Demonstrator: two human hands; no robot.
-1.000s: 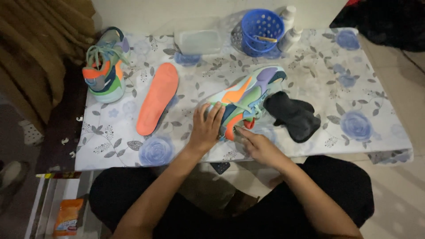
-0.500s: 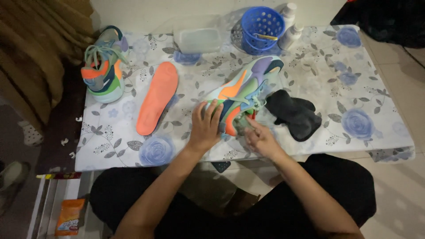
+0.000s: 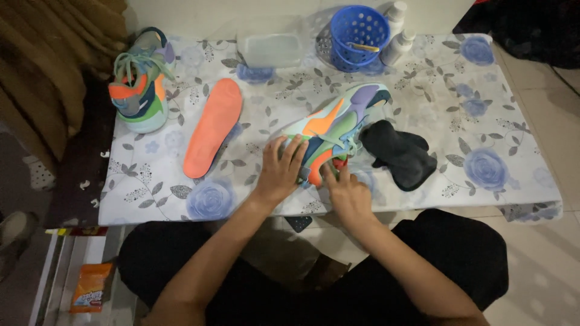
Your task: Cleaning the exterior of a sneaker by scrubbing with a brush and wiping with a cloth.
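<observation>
A multicoloured sneaker [image 3: 338,124] in mint, orange and purple lies on its side in the middle of the low table [image 3: 483,115]. My left hand [image 3: 279,170] presses on its toe end. Fingers of my right hand [image 3: 344,193] pinch at the orange tongue and laces near the shoe's opening. A crumpled black cloth [image 3: 396,152] lies just right of the shoe. An orange insole [image 3: 212,127] lies flat to the left. The second matching sneaker [image 3: 140,87] stands upright at the far left corner.
A blue perforated basket [image 3: 357,37], two white bottles [image 3: 396,30] and a clear plastic box [image 3: 270,48] line the table's far edge. Brown fabric hangs at the left. An orange packet [image 3: 90,287] lies on the floor at the lower left.
The sneaker has been tipped from more upright onto its side and turned slightly. Both hands stayed on it, the right hand shifting toward the tongue.
</observation>
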